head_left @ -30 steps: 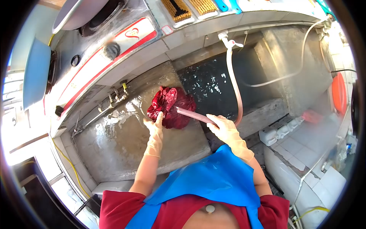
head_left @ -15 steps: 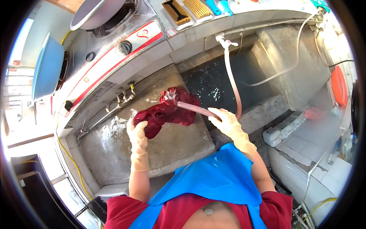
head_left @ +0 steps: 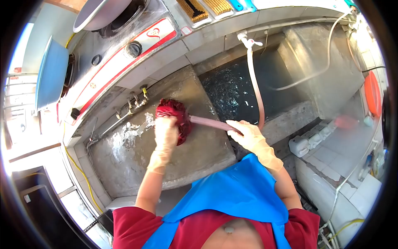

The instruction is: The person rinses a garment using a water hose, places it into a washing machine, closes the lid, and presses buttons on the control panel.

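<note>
Wet concrete slab (head_left: 199, 159) carries the crumpled red bundle (head_left: 172, 110) at nine o'clock, seemingly soaked but its hosing unfinished, the left hand (head_left: 166, 135) on it too blurred to tell its grip, the right hand (head_left: 247, 136) curled round the hose (head_left: 209, 123).

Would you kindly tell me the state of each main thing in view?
Dark red bundle: bunched up
Pink hose: end at the bundle's edge
Left hand: on the bundle, blurred, grip unclear
Right hand: closed around the hose
Sunken basin: holding rippled water
White tap: hose attached, open or shut unclear
Brushes: bristles up
Orange basin: tilted on edge
Blue apron: worn
</note>
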{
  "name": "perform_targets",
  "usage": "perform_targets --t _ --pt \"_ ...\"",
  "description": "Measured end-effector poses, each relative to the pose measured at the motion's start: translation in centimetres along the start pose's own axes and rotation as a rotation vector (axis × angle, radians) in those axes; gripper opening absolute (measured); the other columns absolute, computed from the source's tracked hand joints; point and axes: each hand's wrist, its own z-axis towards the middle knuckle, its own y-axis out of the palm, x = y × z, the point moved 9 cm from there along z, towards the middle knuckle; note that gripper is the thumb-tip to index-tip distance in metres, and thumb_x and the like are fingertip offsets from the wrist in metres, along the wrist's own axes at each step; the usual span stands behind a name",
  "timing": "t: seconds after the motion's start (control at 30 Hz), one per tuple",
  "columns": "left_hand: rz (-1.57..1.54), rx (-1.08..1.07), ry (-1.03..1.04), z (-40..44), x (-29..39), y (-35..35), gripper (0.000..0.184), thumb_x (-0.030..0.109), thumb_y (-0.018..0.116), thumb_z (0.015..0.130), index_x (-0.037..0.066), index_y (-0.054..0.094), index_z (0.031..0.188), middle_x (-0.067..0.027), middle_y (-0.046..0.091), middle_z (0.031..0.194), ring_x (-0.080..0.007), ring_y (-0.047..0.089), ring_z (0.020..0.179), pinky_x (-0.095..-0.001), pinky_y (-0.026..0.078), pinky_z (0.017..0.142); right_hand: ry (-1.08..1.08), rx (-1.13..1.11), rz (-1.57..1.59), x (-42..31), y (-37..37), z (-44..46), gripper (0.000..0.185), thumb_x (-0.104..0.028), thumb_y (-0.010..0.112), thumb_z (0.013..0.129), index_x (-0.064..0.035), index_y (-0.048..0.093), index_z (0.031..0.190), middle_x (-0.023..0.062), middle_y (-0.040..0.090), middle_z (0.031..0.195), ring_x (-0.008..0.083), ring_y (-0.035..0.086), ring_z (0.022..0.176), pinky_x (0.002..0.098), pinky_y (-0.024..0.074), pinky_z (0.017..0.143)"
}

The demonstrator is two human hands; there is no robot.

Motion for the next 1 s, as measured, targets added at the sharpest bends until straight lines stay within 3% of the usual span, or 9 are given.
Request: perform_targets --t 0.03,0.1,0.3,0.4,0.5,0.63,0.8,0.93,1.0 --pt "0.105 -0.326 0.017 -1.0 -0.2 5.9 0.028 0.005 0.065 0.076 0.007 0.068 0.104 -0.0137 0.064 0.103 -0.0355 0.061 0.101 -0.0475 0.048 0.092 -0.036 -0.006 -0.006 -0.5 0.3 0.1 0.040 -0.032 0.065 0.092 -0.0161 0.063 0.129 0.0137 0.067 0.102 0.0353 0.066 0.090 0.0427 0.0539 0.079" --pt "0.191 -0.099 0.201 -5.6 3.4 6.5 0.037 0.012 0.066 0.077 0.009 0.066 0.113 -0.0144 0.059 0.118 -0.0381 0.053 0.117 -0.0539 0.040 0.104 -0.057 -0.017 0.037 -1.5 0.9 0.3 0.039 -0.025 0.071 0.089 -0.0127 0.065 0.126 0.0140 0.067 0.095 0.0342 0.066 0.088 0.0423 0.0537 0.076" --pt "-0.069 0.134 -0.089 -5.5 -2.5 4.3 0.060 0.029 0.072 0.082 -0.003 0.052 0.129 -0.0210 0.048 0.138 -0.0429 0.040 0.132 -0.0585 0.028 0.113 -0.152 -0.090 -0.070 -3.9 5.1 2.4 0.038 -0.026 0.068 0.091 -0.0134 0.064 0.127 0.0115 0.067 0.096 0.0323 0.066 0.085 0.0416 0.0545 0.073" --pt "0.171 -0.101 -0.195 -1.7 -5.6 7.4 0.102 0.060 0.072 0.075 -0.003 0.036 0.147 -0.0232 0.029 0.157 -0.0439 0.017 0.148 -0.0604 0.011 0.119 -0.141 -0.089 -0.085 -4.5 5.2 2.9 0.038 -0.026 0.068 0.091 -0.0135 0.064 0.126 0.0115 0.066 0.095 0.0324 0.066 0.082 0.0417 0.0545 0.072" --pt "0.188 -0.410 0.074 1.6 -1.5 7.9 0.113 0.069 0.075 0.065 0.008 0.036 0.152 -0.0192 0.027 0.159 -0.0484 0.011 0.148 -0.0642 0.009 0.118 -0.104 -0.068 -0.076 -3.7 4.6 3.0 0.038 -0.028 0.065 0.092 -0.0152 0.062 0.128 0.0126 0.066 0.097 0.0342 0.066 0.082 0.0435 0.0541 0.072" --pt "0.363 -0.699 0.262 -1.5 -1.2 12.1 0.095 0.073 0.067 0.073 0.043 0.027 0.154 -0.0119 0.005 0.166 -0.0555 0.006 0.146 -0.0685 0.015 0.115 -0.014 -0.106 -0.094 -2.1 4.6 2.3 0.037 -0.030 0.062 0.094 -0.0170 0.061 0.129 0.0132 0.066 0.099 0.0360 0.066 0.085 0.0453 0.0533 0.074" --pt "0.326 -0.724 0.210 -1.8 -3.2 14.7 0.074 0.042 0.072 0.079 0.039 0.042 0.146 -0.0076 0.025 0.158 -0.0450 0.025 0.142 -0.0611 0.027 0.112 0.002 -0.137 -0.140 -1.2 5.7 1.8 0.038 -0.031 0.062 0.094 -0.0170 0.061 0.129 0.0125 0.066 0.097 0.0352 0.065 0.084 0.0449 0.0533 0.074" --pt "0.232 -0.613 0.242 -1.1 -3.7 15.3 0.060 0.038 0.072 0.076 0.030 0.055 0.133 -0.0062 0.046 0.135 -0.0335 0.041 0.127 -0.0505 0.035 0.100 0.017 -0.147 -0.124 -0.9 6.0 2.3 0.039 -0.031 0.062 0.093 -0.0165 0.061 0.129 0.0128 0.066 0.097 0.0348 0.065 0.084 0.0450 0.0533 0.074" --pt "0.112 -0.530 0.252 -0.7 -3.6 15.6 0.039 0.033 0.071 0.074 0.022 0.062 0.110 -0.0041 0.053 0.112 -0.0276 0.049 0.111 -0.0458 0.038 0.090 0.010 -0.152 -0.133 -0.9 6.2 2.5 0.039 -0.031 0.062 0.094 -0.0156 0.061 0.129 0.0131 0.066 0.097 0.0348 0.065 0.084 0.0450 0.0531 0.074"
